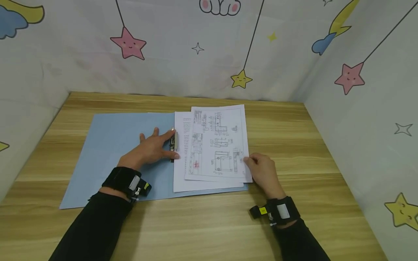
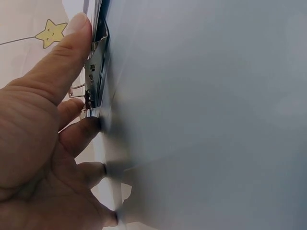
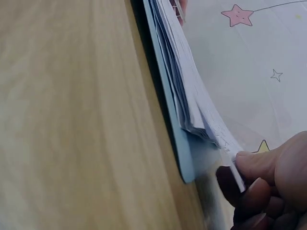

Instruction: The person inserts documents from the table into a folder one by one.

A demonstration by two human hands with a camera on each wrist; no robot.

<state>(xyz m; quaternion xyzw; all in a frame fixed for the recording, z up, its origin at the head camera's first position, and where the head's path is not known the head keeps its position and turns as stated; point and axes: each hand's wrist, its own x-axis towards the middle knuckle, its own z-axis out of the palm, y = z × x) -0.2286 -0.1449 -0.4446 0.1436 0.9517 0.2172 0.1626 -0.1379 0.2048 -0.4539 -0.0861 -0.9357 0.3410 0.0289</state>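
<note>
A blue clip folder (image 1: pixel 121 145) lies spread on the table, with a metal clip (image 1: pixel 173 145) along its spine. My left hand (image 1: pixel 148 149) is over the folder's left cover, fingers spread. Its thumb and index fingertip touch opposite ends of the clip; the left wrist view shows the thumb pressed against the clip (image 2: pixel 96 72). My right hand (image 1: pixel 263 170) pinches the right edge of some sheets with printed technical drawings (image 1: pixel 223 145) between thumb and index finger. These sheets overlap a stack of white paper (image 1: pixel 180 174) on the folder's right side, offset to the right.
The wooden table (image 1: pixel 196 224) carries the folder near its middle. White cloth walls (image 1: pixel 169 72) printed with stars and clouds stand at the back and sides. Each wrist wears a black strap (image 1: pixel 121 180) with a small camera.
</note>
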